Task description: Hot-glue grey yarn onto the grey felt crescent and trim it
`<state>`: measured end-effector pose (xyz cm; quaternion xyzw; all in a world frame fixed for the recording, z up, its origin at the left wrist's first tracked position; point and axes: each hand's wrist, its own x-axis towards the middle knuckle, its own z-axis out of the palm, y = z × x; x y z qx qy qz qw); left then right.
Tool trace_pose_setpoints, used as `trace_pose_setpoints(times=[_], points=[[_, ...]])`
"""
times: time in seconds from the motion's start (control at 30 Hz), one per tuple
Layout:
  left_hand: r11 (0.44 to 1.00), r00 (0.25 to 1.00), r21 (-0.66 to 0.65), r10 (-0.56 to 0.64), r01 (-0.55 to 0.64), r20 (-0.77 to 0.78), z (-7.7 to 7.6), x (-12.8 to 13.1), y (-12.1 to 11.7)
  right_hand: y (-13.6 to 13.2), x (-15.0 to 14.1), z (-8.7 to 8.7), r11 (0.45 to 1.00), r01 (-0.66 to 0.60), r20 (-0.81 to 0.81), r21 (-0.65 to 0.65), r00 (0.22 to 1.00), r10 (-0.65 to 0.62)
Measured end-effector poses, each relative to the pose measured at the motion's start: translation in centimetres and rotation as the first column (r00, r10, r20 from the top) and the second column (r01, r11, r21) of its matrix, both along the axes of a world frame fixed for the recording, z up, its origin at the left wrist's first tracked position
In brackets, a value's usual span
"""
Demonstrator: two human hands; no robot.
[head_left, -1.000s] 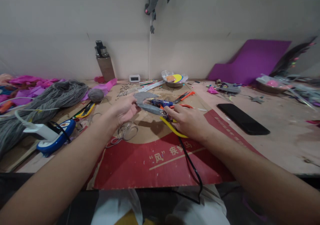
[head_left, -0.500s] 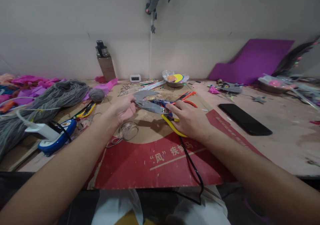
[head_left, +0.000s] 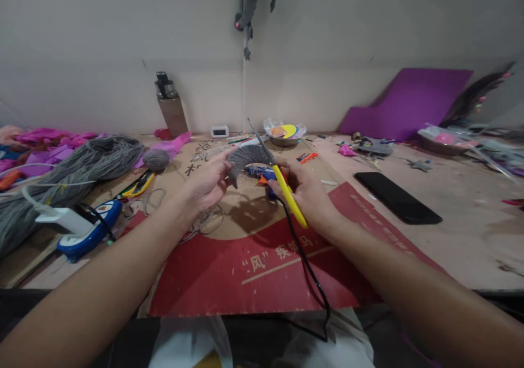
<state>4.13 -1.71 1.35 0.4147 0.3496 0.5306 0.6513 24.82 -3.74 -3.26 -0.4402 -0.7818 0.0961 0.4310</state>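
Note:
My left hand point(head_left: 213, 179) is closed on the left side of a grey, yarn-wrapped crescent point(head_left: 246, 154). In my right hand point(head_left: 305, 190) is a pair of scissors point(head_left: 286, 193) with a yellow handle, held upright so the slim blade points up and away, crossing the crescent's right end. Whether the right fingers also touch the crescent is hidden behind the handle. Below the crescent lies a blue tool with an orange tip, seemingly a glue gun point(head_left: 262, 172), from which a black cord point(head_left: 309, 264) runs toward me.
A red and tan cardboard sheet point(head_left: 196, 286) covers the table's front. Left are grey yarn point(head_left: 102, 158), a yellow cutter point(head_left: 142, 185) and a blue power strip point(head_left: 88, 237). A black phone point(head_left: 397, 197) lies right; a metal bowl point(head_left: 285, 140) stands behind.
The scissors have turned from lying sideways with the blade toward my left hand to pointing up and away. The crescent has tilted, now showing its yarn-wrapped face.

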Motion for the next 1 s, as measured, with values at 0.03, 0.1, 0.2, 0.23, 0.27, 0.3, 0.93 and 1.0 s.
trace_pose_setpoints(times=[0.03, 0.1, 0.2, 0.23, 0.27, 0.3, 0.93, 1.0], points=[[1.0, 1.0, 0.009, 0.005, -0.005, 0.005, 0.0, 0.0, 0.0, -0.1, -0.1, 0.0, 1.0, -0.008, -0.027, -0.023, 1.0, 0.008], [1.0, 1.0, 0.012, 0.021, -0.022, 0.016, 0.2, -0.1, 0.0, -0.3, -0.3, 0.1, 0.999, -0.026, -0.085, -0.048, 0.996, 0.022], [0.998, 0.998, 0.012, 0.064, -0.065, 0.008, 0.6, -0.7, 0.0, -0.6, -0.4, 0.5, 1.0, 0.014, -0.092, 0.002, 0.996, -0.014], [0.996, 0.996, 0.008, 0.089, -0.089, -0.006, 0.7, -1.0, 0.0, -0.7, -0.3, 0.6, 0.999, 0.039, -0.087, 0.021, 0.995, -0.037], [0.993, 0.993, 0.001, 0.116, -0.116, -0.023, 0.8, -1.2, 0.0, -0.8, -0.2, 0.8, 0.998, 0.06, -0.082, 0.036, 0.995, -0.057], [0.99, 0.99, -0.007, 0.137, -0.137, -0.041, 0.9, -1.3, 0.0, -0.9, -0.1, 0.9, 0.996, 0.072, -0.073, 0.046, 0.995, -0.068], [0.978, 0.988, -0.186, 0.07, -0.096, -0.138, 0.9, -2.5, 0.6, -1.0, 1.2, 2.0, 0.987, 0.074, -0.01, 0.142, 0.997, -0.073], [0.959, 0.984, -0.219, 0.168, -0.178, -0.063, 0.9, -2.5, 0.9, -1.0, 1.2, 1.8, 0.981, 0.076, 0.034, 0.176, 0.996, -0.083]])
